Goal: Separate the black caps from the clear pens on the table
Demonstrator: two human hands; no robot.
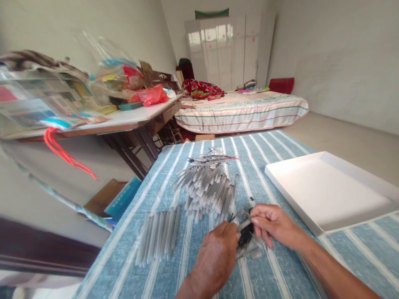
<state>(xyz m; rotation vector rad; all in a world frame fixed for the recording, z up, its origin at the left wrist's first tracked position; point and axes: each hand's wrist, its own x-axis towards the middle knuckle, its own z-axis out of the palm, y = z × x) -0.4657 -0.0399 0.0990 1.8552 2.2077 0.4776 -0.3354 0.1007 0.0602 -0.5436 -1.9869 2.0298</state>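
Observation:
Near the front of the cloth, my left hand (220, 250) is closed around a slim grey translucent tube (243, 225) that looks like a pen barrel. My right hand (268, 222) pinches at the tube's other end; any small part between its fingertips is too blurred to name. Beneath both hands lie small black pieces (245, 238) and clear pieces (254, 252), partly hidden. Just beyond is a loose heap of similar grey tubes (207, 191), with thin dark sticks (213, 158) behind it. A neat row of tubes (158, 234) lies left of my left hand.
A shallow white box lid (339, 195) sits at the right on the blue striped cloth (124, 265). One small black piece (252, 199) lies beyond my right hand. To the left stands a side table (156, 111) with bags. A bed (243, 114) is behind.

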